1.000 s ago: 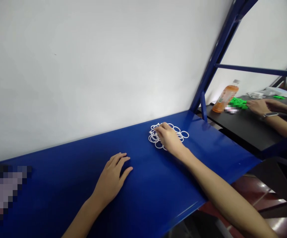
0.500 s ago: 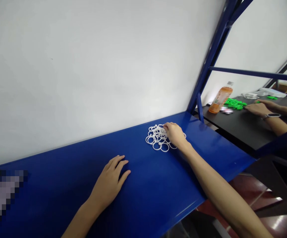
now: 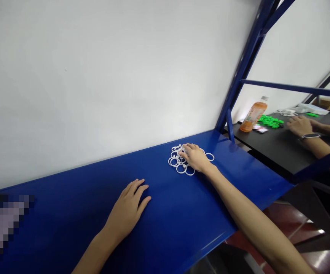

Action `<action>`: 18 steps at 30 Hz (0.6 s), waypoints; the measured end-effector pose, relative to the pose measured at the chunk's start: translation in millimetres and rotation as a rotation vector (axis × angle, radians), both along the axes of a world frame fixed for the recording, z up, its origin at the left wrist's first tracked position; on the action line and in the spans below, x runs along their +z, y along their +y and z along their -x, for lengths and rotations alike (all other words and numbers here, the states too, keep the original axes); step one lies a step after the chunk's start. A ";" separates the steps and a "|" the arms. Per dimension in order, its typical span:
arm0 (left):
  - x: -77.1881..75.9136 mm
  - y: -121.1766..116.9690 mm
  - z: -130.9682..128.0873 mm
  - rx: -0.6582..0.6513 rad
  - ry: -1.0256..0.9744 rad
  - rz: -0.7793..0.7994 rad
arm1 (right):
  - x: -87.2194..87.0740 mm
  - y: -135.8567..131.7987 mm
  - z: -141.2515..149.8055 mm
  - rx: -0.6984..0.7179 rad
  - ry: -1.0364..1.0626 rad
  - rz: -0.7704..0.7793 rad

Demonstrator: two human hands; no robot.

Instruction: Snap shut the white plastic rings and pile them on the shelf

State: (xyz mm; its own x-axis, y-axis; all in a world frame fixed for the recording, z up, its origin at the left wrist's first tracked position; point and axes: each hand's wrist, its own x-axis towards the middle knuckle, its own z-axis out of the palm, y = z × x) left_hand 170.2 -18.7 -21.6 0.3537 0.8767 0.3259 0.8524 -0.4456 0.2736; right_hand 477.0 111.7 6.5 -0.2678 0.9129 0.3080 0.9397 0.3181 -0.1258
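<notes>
Right hand (image 3: pixel 196 158) spread loosely over white rings (image 3: pixel 177 161), grasp unclear; left hand (image 3: pixel 127 209) flat, open, empty on blue shelf (image 3: pixel 67 213).

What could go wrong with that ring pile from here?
The white rings lie overlapped in a loose pile under the right hand, so pinching one may drag its neighbours along. The pile sits close to the blue shelf's back edge at the wall, so a nudged ring might slip behind. The left hand rests flat and apart, so it cannot steady the pile.
</notes>
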 end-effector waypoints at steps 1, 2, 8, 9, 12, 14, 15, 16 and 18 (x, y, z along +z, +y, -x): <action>0.1 -0.3 0.0 -0.001 0.002 -0.002 | -0.7 -0.6 0.8 0.013 -0.017 0.015; 0.2 -0.5 -0.1 -0.003 0.006 -0.003 | -1.1 -1.4 1.6 0.022 -0.028 0.029; -0.4 -1.6 -0.7 -0.004 0.036 -0.003 | -1.0 -8.7 6.5 0.009 -0.067 0.076; -0.6 -1.6 -0.9 -0.002 0.038 -0.005 | -0.6 -10.0 7.1 0.011 -0.073 0.073; -0.5 -1.7 -1.2 0.003 0.043 -0.008 | 1.6 -13.8 8.1 0.017 -0.095 0.063; 0.5 -1.9 -1.2 -0.002 0.055 -0.003 | 4.1 -16.3 8.3 0.017 -0.124 0.066; 1.2 -2.1 -1.2 -0.004 0.064 0.002 | 5.4 -17.5 8.5 0.015 -0.143 0.073; 2.0 -2.3 -1.2 -0.004 0.074 0.009 | 6.7 -18.6 8.7 0.013 -0.160 0.079; 3.3 -2.7 -1.3 0.000 0.094 0.021 | 8.7 -20.7 9.8 0.002 -0.182 0.087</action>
